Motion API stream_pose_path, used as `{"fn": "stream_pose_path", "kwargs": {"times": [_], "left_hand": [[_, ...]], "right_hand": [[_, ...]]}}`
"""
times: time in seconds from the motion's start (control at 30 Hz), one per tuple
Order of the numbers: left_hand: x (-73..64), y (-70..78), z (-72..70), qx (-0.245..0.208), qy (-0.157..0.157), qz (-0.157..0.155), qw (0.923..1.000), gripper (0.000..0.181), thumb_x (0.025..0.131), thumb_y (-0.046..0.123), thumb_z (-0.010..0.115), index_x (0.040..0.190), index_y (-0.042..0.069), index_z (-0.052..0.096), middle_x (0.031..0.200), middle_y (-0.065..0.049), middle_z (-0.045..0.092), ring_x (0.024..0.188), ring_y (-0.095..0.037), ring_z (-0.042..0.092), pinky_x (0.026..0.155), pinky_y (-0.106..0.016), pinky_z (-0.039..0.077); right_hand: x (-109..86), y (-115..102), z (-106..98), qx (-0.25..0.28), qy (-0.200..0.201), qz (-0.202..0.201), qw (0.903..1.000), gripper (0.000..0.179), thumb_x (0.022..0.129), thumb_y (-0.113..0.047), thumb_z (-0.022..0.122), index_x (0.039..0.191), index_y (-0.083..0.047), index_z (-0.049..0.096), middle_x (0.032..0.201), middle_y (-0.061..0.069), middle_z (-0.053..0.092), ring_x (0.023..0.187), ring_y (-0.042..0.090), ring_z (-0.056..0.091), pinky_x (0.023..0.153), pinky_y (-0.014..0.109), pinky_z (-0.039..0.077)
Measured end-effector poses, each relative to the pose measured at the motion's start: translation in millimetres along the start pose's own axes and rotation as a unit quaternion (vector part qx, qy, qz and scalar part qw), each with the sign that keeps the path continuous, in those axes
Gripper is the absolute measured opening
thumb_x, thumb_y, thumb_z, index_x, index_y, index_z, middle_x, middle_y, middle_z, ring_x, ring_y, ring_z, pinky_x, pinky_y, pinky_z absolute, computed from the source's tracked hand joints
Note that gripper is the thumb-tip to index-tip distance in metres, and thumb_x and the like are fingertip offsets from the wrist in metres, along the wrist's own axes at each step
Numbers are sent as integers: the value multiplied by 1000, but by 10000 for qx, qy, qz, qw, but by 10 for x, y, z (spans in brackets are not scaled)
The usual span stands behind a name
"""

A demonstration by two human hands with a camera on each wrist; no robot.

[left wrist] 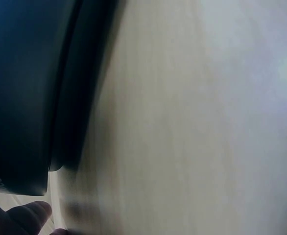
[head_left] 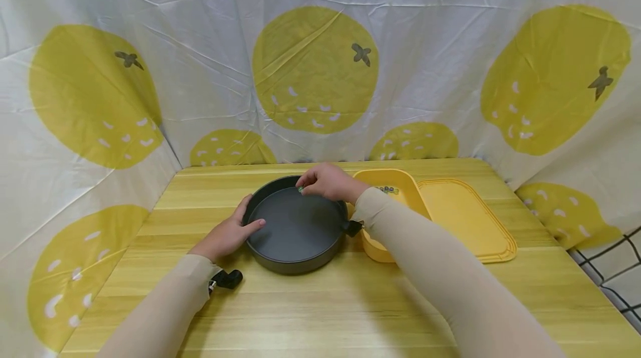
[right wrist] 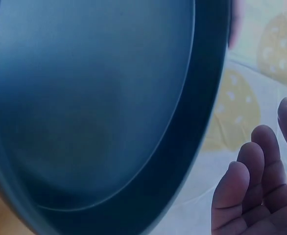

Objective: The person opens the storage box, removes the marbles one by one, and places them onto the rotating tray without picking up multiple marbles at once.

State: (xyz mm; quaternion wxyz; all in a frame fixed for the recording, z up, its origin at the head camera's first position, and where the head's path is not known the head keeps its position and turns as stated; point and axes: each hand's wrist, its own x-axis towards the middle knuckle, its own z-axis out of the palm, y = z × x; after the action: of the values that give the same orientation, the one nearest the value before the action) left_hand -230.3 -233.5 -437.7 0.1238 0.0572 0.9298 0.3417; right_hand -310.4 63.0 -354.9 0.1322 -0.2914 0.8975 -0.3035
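Note:
A round dark grey pan [head_left: 300,230] sits on the wooden table, its short black handle [head_left: 353,227] pointing right. At the pan's left side my left hand [head_left: 227,234] holds the rim, thumb over the inside and fingers along the outer wall. My right hand [head_left: 328,181] is above the pan's far right part, pinching a small greenish marble [head_left: 300,189] between thumb and fingertips. In the right wrist view the fingers [right wrist: 231,191] are bent beside the pan, and the marble is hidden. Several more glass marbles [head_left: 388,190] lie in a yellow container [head_left: 413,194], partly covered by the right forearm.
A flat yellow lid [head_left: 463,216] lies on the table against the container's right side. A white cloth with yellow fruit prints [head_left: 315,68] hangs around the back and sides. A black wire grid [head_left: 613,274] stands at the right edge.

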Motion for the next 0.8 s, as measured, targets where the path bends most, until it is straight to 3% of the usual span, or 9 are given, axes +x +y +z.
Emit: {"fn": "stream_pose_path", "kwargs": {"times": [0.33, 0.5, 0.67, 0.8], "left_hand": [[3, -11, -1, -12, -8, -7, 10000, 94, 104, 64, 52, 171, 26, -1, 172, -25, 25, 150, -52, 39, 120, -67, 33], [1, -6, 8, 1, -17, -24, 10000, 94, 104, 64, 52, 171, 25, -1, 171, -26, 25, 149, -53, 40, 120, -67, 33], [3, -6, 15, 41, 14, -5, 10000, 93, 104, 64, 51, 171, 26, -2, 171, -27, 26, 149, -53, 41, 119, -67, 34], [-5, -6, 2, 36, 31, 28, 10000, 93, 104, 63, 51, 171, 26, -2, 170, -28, 27, 148, -53, 42, 119, -67, 35]], "right_hand": [[17, -7, 32, 73, -54, -6, 10000, 30, 101, -23, 73, 130, -17, 77, 121, 2, 78, 112, 18, 72, 97, 37, 59], [-32, 25, -21, 300, 25, 119, 9995, 35, 102, -24, 71, 137, -16, 73, 132, 6, 75, 119, 23, 71, 101, 40, 57], [-129, 232, -213, 605, 398, 486, 9962, 37, 106, -25, 66, 141, -15, 69, 141, 8, 70, 126, 29, 67, 102, 45, 57], [-238, 545, -380, 789, 614, 814, 9917, 39, 108, -24, 61, 145, -13, 65, 146, 12, 65, 131, 33, 63, 105, 50, 54]]}}
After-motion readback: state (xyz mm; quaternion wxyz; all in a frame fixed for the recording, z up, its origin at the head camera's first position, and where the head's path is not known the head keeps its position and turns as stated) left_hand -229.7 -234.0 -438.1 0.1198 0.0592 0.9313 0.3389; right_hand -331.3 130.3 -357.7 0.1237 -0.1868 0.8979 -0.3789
